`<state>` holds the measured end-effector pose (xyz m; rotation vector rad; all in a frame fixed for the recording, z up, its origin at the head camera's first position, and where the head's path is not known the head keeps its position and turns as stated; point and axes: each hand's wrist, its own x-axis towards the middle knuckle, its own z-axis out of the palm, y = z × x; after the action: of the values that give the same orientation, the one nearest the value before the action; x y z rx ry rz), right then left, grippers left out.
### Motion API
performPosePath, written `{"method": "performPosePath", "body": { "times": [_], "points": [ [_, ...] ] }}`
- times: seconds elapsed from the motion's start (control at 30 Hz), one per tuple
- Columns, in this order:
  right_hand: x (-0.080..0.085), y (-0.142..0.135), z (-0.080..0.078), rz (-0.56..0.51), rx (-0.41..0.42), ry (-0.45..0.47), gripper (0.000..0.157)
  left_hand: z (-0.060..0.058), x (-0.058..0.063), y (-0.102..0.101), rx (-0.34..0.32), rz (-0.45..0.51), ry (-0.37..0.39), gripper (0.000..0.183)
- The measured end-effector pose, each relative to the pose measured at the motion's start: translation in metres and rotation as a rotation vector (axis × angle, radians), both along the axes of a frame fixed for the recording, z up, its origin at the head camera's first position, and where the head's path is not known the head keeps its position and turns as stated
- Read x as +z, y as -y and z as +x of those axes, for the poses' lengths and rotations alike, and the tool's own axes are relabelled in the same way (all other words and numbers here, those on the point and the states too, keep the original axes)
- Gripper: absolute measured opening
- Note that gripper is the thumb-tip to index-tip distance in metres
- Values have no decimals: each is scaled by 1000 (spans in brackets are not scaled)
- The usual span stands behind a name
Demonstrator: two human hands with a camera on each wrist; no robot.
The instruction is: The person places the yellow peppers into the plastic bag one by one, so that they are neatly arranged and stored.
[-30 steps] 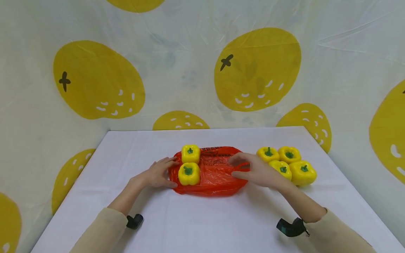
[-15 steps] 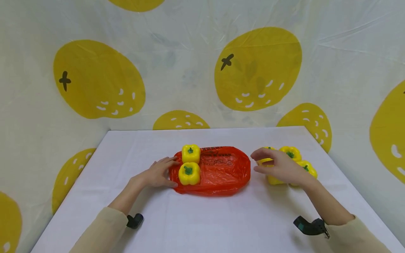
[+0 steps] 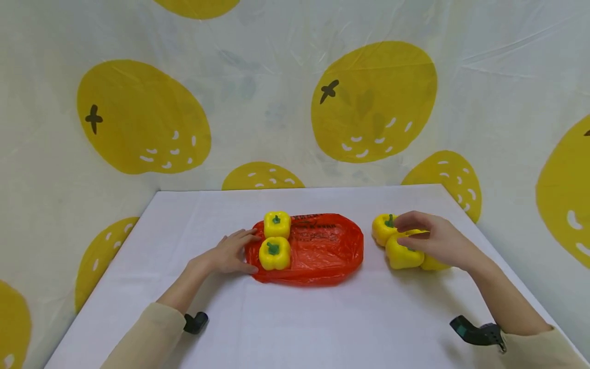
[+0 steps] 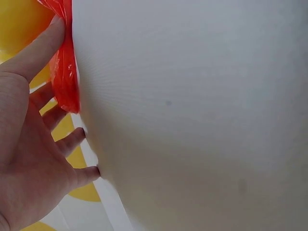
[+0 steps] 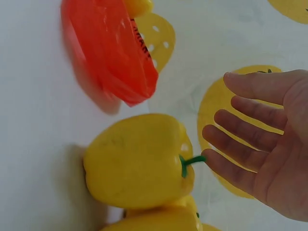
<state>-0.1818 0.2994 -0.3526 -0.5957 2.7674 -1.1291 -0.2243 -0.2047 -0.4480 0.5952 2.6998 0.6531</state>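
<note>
Two yellow bell peppers, a rear one [image 3: 277, 224] and a front one [image 3: 275, 254], stand on the left part of a flat red plastic bag [image 3: 327, 251]. My left hand [image 3: 230, 252] rests at the bag's left edge, fingers spread; its thumb [image 4: 41, 50] touches the red plastic in the left wrist view. My right hand [image 3: 440, 238] hovers above the group of yellow bell peppers on the right, fingers extended and nothing between them. Under it are a front bell pepper [image 3: 402, 256] and a left bell pepper [image 3: 381, 230]; the hand partly covers the others. A green stem [image 5: 193, 160] points toward its fingers.
A white-covered table [image 3: 295, 328] carries everything. Behind it hangs a pale curtain [image 3: 262, 102] printed with large yellow fruit. Black wrist cameras, a left one [image 3: 196, 323] and a right one [image 3: 477, 332], sit at the beige sleeves.
My right hand has moved right, from over the bag's right end to above the pepper group. The left hand, the bag and the two peppers on it have stayed put.
</note>
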Motion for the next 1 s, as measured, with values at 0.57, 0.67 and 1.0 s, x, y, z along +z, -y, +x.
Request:
{"method": "performPosePath", "body": {
  "times": [0.57, 0.67, 1.0],
  "points": [
    [-6, -67, 0, 29, -101, -59, 51, 0, 1, 1, -4, 0, 1, 81],
    [-7, -75, 0, 51, -86, -37, 57, 0, 1, 0, -6, 8, -2, 81],
    [-22, -94, -4, 52, -67, 204, 68, 1, 0, -1, 15, 9, 12, 81]
  ]
}}
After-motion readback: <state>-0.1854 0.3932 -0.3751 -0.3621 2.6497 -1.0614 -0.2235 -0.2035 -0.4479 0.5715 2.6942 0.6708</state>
